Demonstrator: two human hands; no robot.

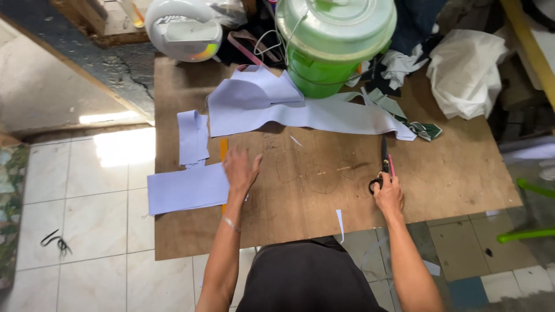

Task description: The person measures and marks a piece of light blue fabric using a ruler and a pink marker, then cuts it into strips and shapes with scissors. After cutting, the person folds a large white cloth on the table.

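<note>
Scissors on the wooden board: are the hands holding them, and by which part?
Yes. The right hand grips the black-bladed scissors by their handle loops, blades pointing away. The left hand holds nothing; it rests flat on a pale lilac fabric piece.

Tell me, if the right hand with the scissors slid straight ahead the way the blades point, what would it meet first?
The right hand holds black scissors pointing away across the wooden table. Straight ahead lies bare board, then probably the long strip of pale lilac fabric, with the green bucket beyond it to the left.
</note>
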